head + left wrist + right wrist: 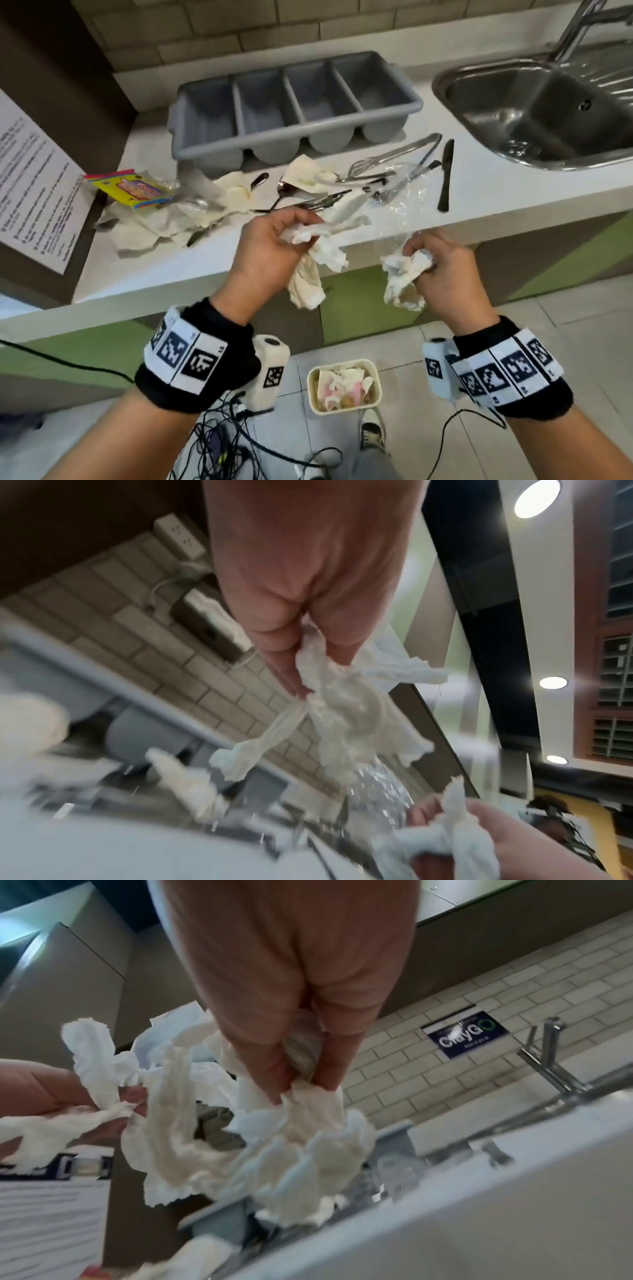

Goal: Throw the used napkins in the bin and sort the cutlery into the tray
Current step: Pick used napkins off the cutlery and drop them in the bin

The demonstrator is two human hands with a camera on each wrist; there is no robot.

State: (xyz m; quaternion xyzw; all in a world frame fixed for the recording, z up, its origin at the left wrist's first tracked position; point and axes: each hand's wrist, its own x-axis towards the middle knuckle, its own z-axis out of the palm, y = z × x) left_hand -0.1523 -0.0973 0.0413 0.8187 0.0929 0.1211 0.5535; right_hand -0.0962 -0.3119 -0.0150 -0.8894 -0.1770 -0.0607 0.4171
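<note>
My left hand grips a crumpled white napkin at the counter's front edge; the left wrist view shows that napkin hanging from its fingers. My right hand clutches another crumpled napkin, seen bunched up as a napkin in the right wrist view. Both hands are above the small cream bin on the floor, which holds napkins. More used napkins and mixed cutlery lie on the white counter. The grey four-compartment tray stands behind them.
A steel sink with a tap sits at the right. A black knife lies near it. A colourful packet and clear plastic wrap are on the counter. A printed notice leans at the left. Cables trail on the floor.
</note>
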